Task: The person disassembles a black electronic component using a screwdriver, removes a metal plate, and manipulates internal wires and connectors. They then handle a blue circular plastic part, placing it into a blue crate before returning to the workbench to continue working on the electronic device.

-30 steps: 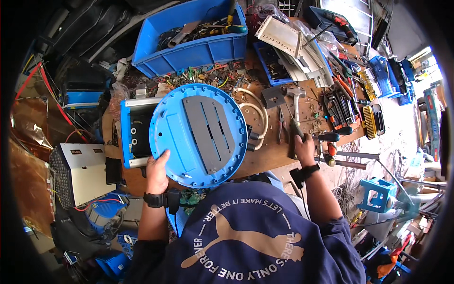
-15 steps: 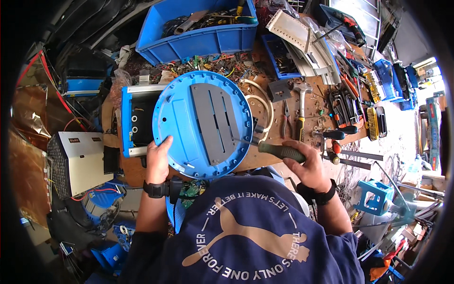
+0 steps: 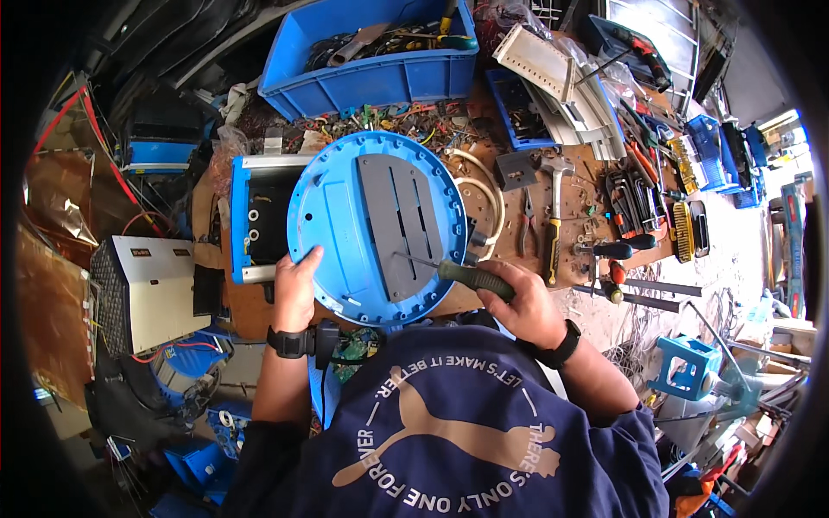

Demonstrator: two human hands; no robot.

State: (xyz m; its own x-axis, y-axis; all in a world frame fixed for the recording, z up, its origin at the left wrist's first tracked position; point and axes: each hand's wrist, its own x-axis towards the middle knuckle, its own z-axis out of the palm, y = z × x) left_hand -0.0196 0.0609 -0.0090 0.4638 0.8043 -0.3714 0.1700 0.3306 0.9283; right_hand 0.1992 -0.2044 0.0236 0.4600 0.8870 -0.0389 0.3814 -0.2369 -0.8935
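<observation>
A round blue plastic housing (image 3: 332,224) with notches along its rim is tilted up over the near side of the bench. A dark grey slotted plate (image 3: 384,207) lies across its face. My left hand (image 3: 296,285) grips the housing's lower left rim, thumb on the front and fingers out of sight behind. In my right hand (image 3: 522,302) is a screwdriver (image 3: 475,277) with a green handle. Its thin shaft points left across the grey plate, with the tip over the plate's lower part; whether it touches cannot be made out.
Behind the housing stands a blue-framed box (image 3: 241,220). A large blue crate (image 3: 371,86) of tools and cables is at the back. Right of the housing lie a hammer (image 3: 553,203), pliers (image 3: 528,226) and a pale cable loop (image 3: 498,207). Metal panels (image 3: 570,108) lean beyond.
My right hand has moved left with the screwdriver, taking its tip from the grey plate's right edge to farther over the plate. My left hand keeps its hold on the housing.
</observation>
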